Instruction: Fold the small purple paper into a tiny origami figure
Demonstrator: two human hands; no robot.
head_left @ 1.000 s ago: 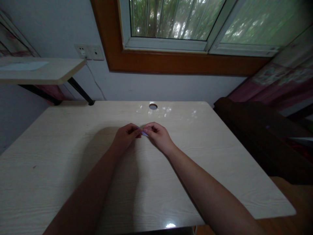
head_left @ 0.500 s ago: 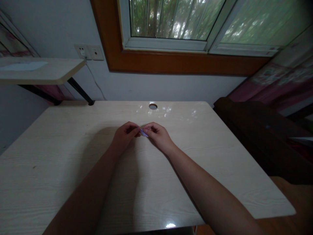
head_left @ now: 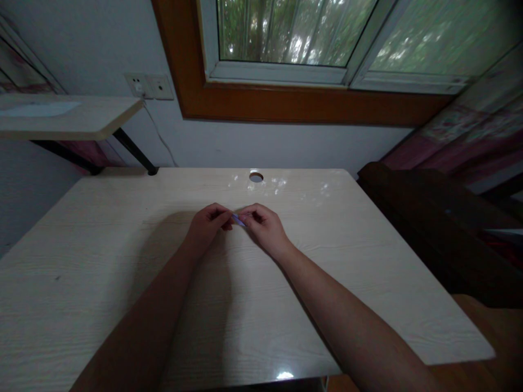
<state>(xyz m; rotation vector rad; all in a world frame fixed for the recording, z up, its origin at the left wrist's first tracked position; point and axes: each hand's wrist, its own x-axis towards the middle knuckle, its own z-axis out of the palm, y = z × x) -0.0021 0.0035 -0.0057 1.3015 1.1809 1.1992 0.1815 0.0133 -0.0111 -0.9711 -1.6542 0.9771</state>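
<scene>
My left hand point(head_left: 207, 227) and my right hand point(head_left: 264, 228) meet over the middle of a pale wooden desk point(head_left: 102, 245). Both are curled, their fingertips pinched on a small purple-blue piece point(head_left: 238, 219) that looks like folded paper. Only a sliver of it shows between the fingers. Both hands are at or just above the desk top, with my forearms stretched out behind them.
A round cable hole point(head_left: 256, 176) sits near the desk's far edge. A second table point(head_left: 81, 117) with black legs stands at the left, below wall sockets point(head_left: 150, 86). A window point(head_left: 294, 38) is ahead. Dark furniture point(head_left: 433, 228) lines the right side.
The hands have stayed together on the small piece, with only slight finger movement. The piece has turned a little between the fingertips.
</scene>
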